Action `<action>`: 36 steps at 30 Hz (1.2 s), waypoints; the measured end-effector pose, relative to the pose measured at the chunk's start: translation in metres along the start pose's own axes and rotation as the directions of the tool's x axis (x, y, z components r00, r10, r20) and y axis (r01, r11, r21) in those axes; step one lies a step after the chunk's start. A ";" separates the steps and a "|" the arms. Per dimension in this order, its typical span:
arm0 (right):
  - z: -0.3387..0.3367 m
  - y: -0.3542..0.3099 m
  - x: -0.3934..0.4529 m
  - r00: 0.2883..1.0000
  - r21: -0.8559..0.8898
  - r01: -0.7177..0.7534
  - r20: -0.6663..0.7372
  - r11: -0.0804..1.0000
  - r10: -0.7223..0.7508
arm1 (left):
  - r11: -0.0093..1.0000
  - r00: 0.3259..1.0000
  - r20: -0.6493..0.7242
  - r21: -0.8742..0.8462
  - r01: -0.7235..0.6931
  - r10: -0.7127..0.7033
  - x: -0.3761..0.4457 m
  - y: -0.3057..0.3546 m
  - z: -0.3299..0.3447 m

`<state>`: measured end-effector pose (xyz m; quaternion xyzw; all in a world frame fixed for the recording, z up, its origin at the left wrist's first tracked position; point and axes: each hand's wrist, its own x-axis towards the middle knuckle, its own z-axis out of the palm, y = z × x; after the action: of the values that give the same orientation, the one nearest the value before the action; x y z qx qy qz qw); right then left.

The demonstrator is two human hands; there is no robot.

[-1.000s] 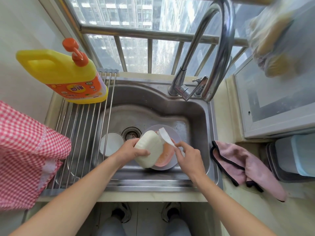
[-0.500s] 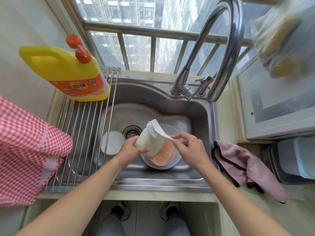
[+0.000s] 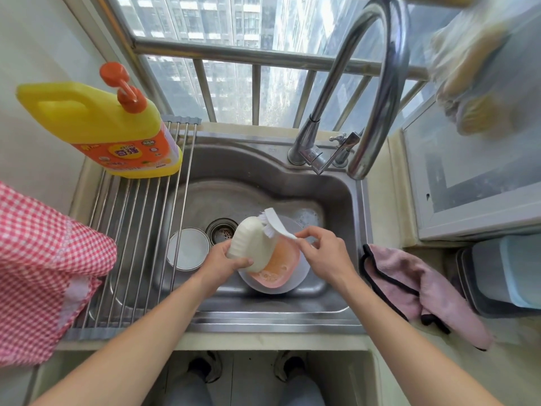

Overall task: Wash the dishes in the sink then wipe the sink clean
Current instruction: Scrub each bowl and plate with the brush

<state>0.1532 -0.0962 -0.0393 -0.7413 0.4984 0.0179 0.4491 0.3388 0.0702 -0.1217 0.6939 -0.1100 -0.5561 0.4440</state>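
The left hand (image 3: 224, 263) grips a cream ribbed dish (image 3: 253, 244), fingers curled round its lower edge, tilted above the sink (image 3: 336, 197), while the right hand (image 3: 323, 254) pinches the handle of a white dish brush (image 3: 276, 222) whose bristles touch the dish's upper rim. Just under both hands lies a pink dish (image 3: 279, 263) with sudsy orange water, nested in a pale plate (image 3: 301, 276), and a small white bowl (image 3: 188, 249) sits to the left by the drain (image 3: 221, 231). Washing looks barely underway: one dish is being scrubbed, the others seem untouched, the rack (image 3: 137, 230) holds only the detergent bottle (image 3: 108, 124), and the sink wipe, perhaps with the pink cloth (image 3: 421, 291), remains.
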 end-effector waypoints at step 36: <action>0.036 0.043 -0.029 0.991 -0.709 0.133 0.087 0.693 -0.101 | 0.968 0.947 -0.214 -0.122 0.217 -0.239 0.031 0.057 0.005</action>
<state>0.1218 -0.0549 -0.0750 -0.8869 0.3952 0.1958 0.1377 0.3647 0.0146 -0.1003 0.7384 0.0497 -0.5257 0.4194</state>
